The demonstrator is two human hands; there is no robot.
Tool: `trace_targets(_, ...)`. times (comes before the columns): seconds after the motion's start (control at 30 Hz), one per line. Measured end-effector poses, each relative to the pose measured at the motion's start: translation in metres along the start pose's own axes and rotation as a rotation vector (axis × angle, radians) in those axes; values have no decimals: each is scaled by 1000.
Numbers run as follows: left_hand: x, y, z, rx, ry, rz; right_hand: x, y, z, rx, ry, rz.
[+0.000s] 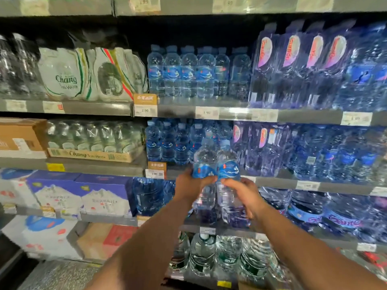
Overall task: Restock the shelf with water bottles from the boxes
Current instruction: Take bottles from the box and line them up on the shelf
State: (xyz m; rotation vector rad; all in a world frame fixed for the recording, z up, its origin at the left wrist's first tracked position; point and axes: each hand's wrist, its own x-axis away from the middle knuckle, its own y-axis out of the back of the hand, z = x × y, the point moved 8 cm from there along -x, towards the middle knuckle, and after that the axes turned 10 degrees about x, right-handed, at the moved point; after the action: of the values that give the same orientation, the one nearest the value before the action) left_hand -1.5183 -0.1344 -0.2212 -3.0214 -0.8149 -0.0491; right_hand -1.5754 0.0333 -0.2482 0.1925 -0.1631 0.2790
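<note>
The left hand (189,184) and right hand (243,195) are each gripping a water bottle (204,162) mid-body, before the shelf (272,181); the full, slick bottles likely need firm holds.

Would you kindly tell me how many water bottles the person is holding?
2: one clear plastic blue-labelled water bottle in the left hand, a second such bottle beside it in the right hand; no others visibly held.

**Two bottles before the middle shelf**

At centre frame we hold the left bottle (204,162) in our left grip (188,185), just beside the right bottle (228,162) in our right grip (240,195), before the middle shelf (278,182). Behind them a bottle row (167,143) stands on it. A tray (92,155) and box (21,137) lie left, wrapped packs (314,151) right.
</note>
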Motion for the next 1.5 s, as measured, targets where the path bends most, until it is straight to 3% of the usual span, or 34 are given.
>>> trace_targets(0.2,-65,-11,-7,-133,-13,-31,-63,3,31,104,31,-73)
trace_targets(0.43,-133,-28,5,-1,1,14,-124,13,34,111,11,-223)
trace_targets(0.57,-160,-39,-2,-63,-91,62,-149,6,33,147,-18,-317)
trace_targets(0.87,-181,-48,15,-184,-177,-43,-159,9,31,292,63,-524)
trace_targets(1.13,-193,-53,26,-214,-175,-55,-172,1,18,268,72,-534)
trace_targets(1.33,-187,-43,35,-215,-182,-196,-220,-2,-33,141,-2,-506)
trace_targets(1.5,-189,-41,31,-288,-197,-192,-198,-10,-14,12,-6,-506)
